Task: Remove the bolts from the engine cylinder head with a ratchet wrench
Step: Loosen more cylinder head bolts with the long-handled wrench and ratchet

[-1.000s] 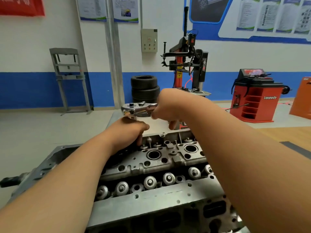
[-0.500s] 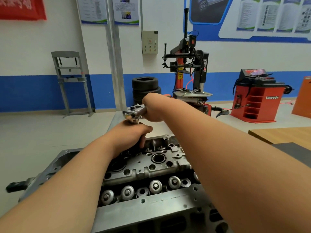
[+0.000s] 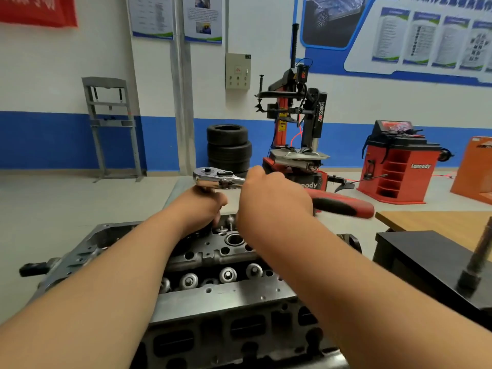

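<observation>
The grey engine cylinder head [image 3: 226, 296] lies on the bench in front of me, with round valve caps along its middle. A chrome ratchet wrench [image 3: 215, 178] stands over its far end; its red and black handle [image 3: 343, 206] points right. My left hand [image 3: 197, 209] is curled around the socket shaft under the ratchet head, hiding the bolt. My right hand [image 3: 271, 198] grips the wrench handle close to the head.
A black block [image 3: 415, 259] with a dark socket extension [image 3: 476, 265] standing on it sits at the right, beside a wooden table [image 3: 436, 222]. Beyond are stacked tyres [image 3: 229, 147], a tyre changer [image 3: 295, 129] and a red wheel balancer [image 3: 399, 166].
My right hand has swung the wrench handle from pointing toward me to pointing right, so the red grip now shows. My left hand stays on the socket shaft.
</observation>
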A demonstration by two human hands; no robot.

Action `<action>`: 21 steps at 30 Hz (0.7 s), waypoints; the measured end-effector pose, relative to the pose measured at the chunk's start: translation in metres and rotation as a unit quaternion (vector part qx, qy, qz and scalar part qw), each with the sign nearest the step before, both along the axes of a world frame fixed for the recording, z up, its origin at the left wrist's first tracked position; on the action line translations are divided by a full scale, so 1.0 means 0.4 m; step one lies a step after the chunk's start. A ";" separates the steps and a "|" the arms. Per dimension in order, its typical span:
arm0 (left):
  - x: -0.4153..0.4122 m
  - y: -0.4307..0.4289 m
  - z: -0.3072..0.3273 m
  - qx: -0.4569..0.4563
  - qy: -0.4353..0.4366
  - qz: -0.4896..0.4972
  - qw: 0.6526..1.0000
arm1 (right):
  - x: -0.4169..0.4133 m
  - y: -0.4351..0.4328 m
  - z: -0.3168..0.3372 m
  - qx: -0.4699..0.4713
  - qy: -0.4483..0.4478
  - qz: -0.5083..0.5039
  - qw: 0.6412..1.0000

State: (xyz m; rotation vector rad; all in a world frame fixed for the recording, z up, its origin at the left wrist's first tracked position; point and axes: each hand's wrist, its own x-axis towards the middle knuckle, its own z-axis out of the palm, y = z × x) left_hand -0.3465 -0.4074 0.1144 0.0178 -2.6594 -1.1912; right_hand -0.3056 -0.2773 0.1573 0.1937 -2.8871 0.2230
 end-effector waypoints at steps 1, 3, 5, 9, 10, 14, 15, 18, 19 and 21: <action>0.002 0.001 0.002 -0.012 0.004 -0.004 1.000 | 0.029 -0.006 -0.009 -0.001 -0.003 0.012 1.000; 0.007 0.004 0.005 -0.036 0.027 -0.017 0.999 | 0.058 -0.018 -0.019 -0.005 -0.022 0.043 0.999; 0.014 0.005 0.005 -0.040 0.041 -0.024 0.998 | 0.053 -0.024 -0.012 -0.026 -0.049 0.055 0.997; -0.010 -0.006 -0.007 -0.026 0.020 -0.022 0.999 | 0.010 -0.009 0.004 -0.002 -0.022 0.058 0.998; -0.018 -0.011 -0.010 -0.005 0.016 -0.026 1.000 | -0.013 0.000 0.007 0.026 0.003 0.060 0.998; -0.036 -0.024 -0.023 0.030 -0.005 -0.039 0.999 | -0.133 0.017 0.031 0.050 0.031 0.104 0.993; -0.036 -0.029 -0.022 0.047 -0.011 -0.049 0.998 | -0.163 0.011 0.038 0.038 0.008 0.108 0.993; -0.037 -0.047 -0.019 0.102 -0.042 -0.073 0.991 | -0.231 -0.038 0.053 0.063 -0.023 0.115 0.991; -0.038 -0.050 -0.019 0.105 -0.038 -0.076 0.991 | -0.243 -0.058 0.056 0.077 -0.022 0.122 0.989; -0.044 -0.052 -0.017 0.102 -0.033 -0.082 0.991 | -0.257 -0.089 0.059 0.101 -0.027 0.143 0.984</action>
